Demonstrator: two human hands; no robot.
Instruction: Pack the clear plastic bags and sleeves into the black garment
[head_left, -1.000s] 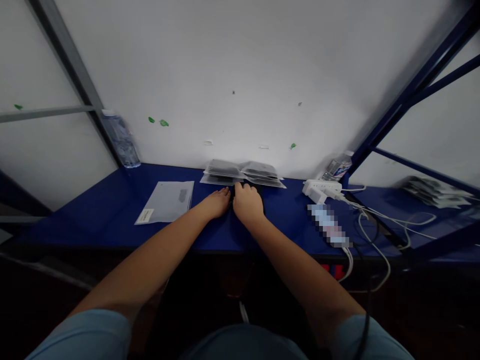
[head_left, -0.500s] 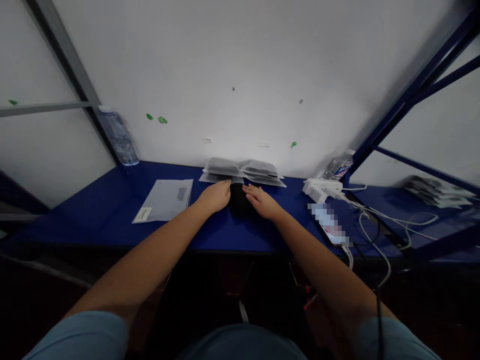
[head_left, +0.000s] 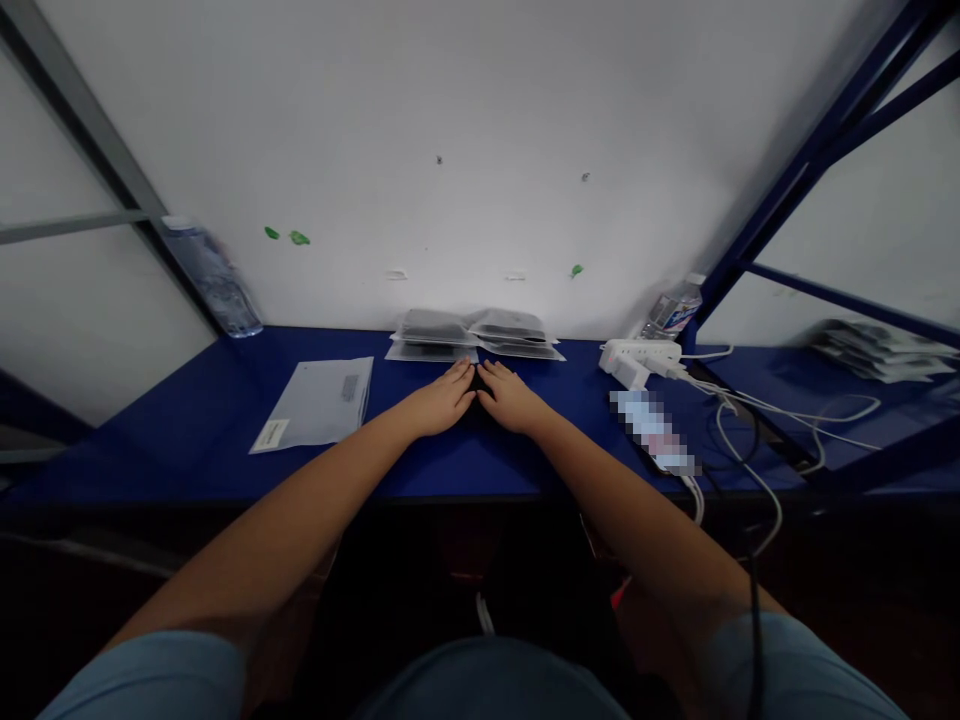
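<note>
Black item (head_left: 478, 382) nearly vanishes as our left hand (head_left: 441, 400) and right hand (head_left: 513, 400), unclenched, draw closer together, seemingly pressing it flat.

Bag label (head_left: 271, 435), bottle label (head_left: 673, 311) — print on both too small to read.

Phone (head_left: 654, 432) near white power strip (head_left: 651, 352), 2 bottles (head_left: 214, 278) by the wall (head_left: 495, 110)

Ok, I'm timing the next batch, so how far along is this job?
Looks done: filled frosted bags in two piles by the wall. In hand: a black item, mostly hidden between the flattened left hand and right hand. Probably remaining: bagging it, as no bag shows around it and a flat labelled pouch lies leftward.
</note>
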